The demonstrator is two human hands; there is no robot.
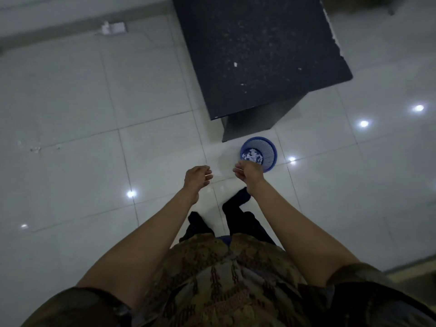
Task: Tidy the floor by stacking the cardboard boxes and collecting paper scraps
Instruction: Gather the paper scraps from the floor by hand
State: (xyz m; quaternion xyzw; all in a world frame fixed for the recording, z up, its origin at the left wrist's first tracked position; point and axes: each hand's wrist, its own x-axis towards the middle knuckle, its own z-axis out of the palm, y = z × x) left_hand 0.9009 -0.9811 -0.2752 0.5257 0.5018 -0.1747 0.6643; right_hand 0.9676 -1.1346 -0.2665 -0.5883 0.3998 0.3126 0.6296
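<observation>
We stand on the floor [94, 102] with both fists curled: our left hand [197, 177] and right hand [247, 172] each pinch a thin pale scrap [208, 175]. More scraps fill the blue basket [269, 149], just beyond our right hand, beside the dark tabletop [254, 50]

White paper scraps [253, 155] fill the upright blue basket [269, 149]; seemingly half-full.

Both hands, left hand [197, 177] and right hand [248, 173], curl beside blue basket [269, 152].
</observation>
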